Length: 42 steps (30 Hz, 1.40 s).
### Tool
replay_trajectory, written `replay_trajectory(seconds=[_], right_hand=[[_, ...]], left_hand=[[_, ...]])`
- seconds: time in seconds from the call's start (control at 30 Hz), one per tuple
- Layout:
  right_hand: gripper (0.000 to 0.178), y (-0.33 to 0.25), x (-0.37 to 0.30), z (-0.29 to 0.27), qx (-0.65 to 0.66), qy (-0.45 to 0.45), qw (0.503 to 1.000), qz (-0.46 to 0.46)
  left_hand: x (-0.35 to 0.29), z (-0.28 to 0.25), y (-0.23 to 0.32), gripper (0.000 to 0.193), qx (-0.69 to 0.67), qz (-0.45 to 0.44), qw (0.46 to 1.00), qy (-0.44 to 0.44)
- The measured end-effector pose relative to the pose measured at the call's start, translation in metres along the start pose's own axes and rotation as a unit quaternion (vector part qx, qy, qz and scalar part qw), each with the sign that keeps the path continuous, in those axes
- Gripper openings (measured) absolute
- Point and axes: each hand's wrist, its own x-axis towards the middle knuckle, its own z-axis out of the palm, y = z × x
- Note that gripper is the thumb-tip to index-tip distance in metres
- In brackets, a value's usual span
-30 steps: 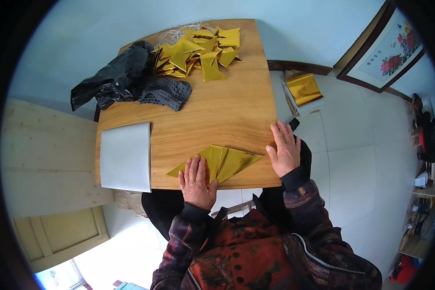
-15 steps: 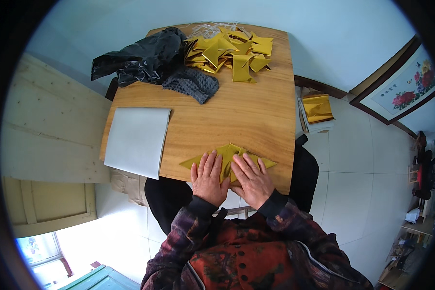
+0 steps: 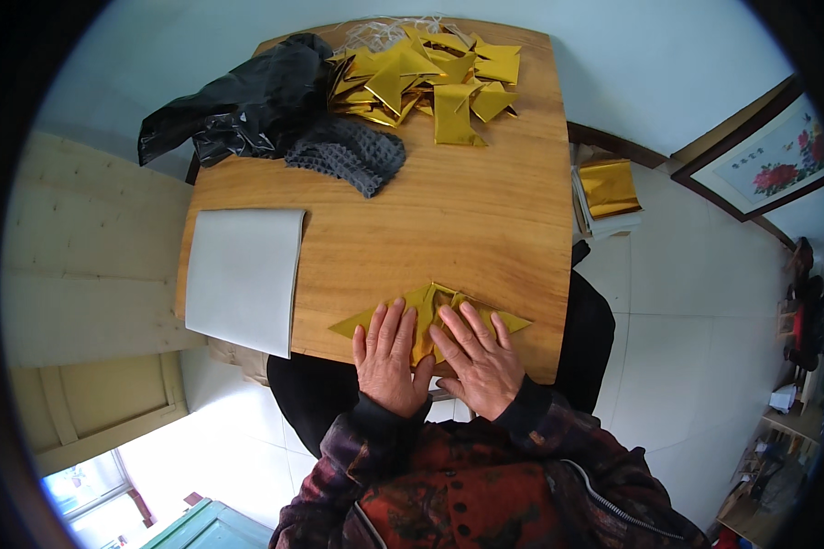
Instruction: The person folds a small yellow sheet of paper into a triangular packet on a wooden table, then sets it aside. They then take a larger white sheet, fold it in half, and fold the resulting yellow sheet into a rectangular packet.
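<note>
A folded sheet of gold foil paper (image 3: 423, 339) lies near the table's front edge, with a pointed wing reaching out on each side and a peak at its far side. My left hand (image 3: 392, 361) rests flat on its left half, fingers stretched out. On the right half lies my right hand (image 3: 478, 355), also flat with the fingers spread. Between the two hands the paper's middle shows raised folds. Parts of the sheet under my palms are hidden.
A pile of folded gold paper pieces (image 3: 403, 78) lies at the table's far end, beside a black plastic bag (image 3: 247, 101) and a dark grey textured cloth (image 3: 352, 156). Grey-white sheets (image 3: 244, 274) lie at left. Gold paper (image 3: 610, 188) sits on a stack right of the table.
Both hands stay flat on the gold paper, with the fingers shifted only slightly. The whole view has moved a little, so the table appears larger.
</note>
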Motion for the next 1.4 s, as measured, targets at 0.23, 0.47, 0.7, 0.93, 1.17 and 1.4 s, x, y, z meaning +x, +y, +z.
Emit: replay_trajectory(seconds=[0.23, 0.47, 0.7, 0.93, 1.17, 1.4], right_hand=[[0.082, 0.005, 0.004, -0.003, 0.068, 0.032, 0.997, 0.028], [0.082, 0.006, 0.008, -0.004, 0.055, 0.027, 0.997, 0.039], [0.081, 0.002, 0.010, -0.002, 0.070, 0.038, 0.995, 0.064], [0.084, -0.004, 0.016, 0.017, 0.000, 0.083, 0.991, 0.103], [0.082, 0.018, 0.008, 0.012, -0.038, 0.074, 0.990, 0.115], [0.077, 0.056, -0.016, -0.016, -0.077, 0.062, 0.975, 0.198]], left_hand=[[0.003, -0.004, 0.003, 0.070, 0.005, -0.004, 1.000, -0.019], [0.004, -0.006, 0.004, 0.070, 0.000, -0.008, 1.000, -0.025], [0.002, -0.004, 0.005, 0.068, -0.004, -0.018, 1.000, -0.004], [-0.001, 0.001, 0.001, 0.071, 0.013, 0.008, 1.000, 0.012], [-0.005, 0.009, -0.012, 0.072, 0.018, 0.036, 0.999, 0.000], [-0.002, 0.012, -0.017, 0.075, 0.023, 0.031, 0.999, -0.031]])
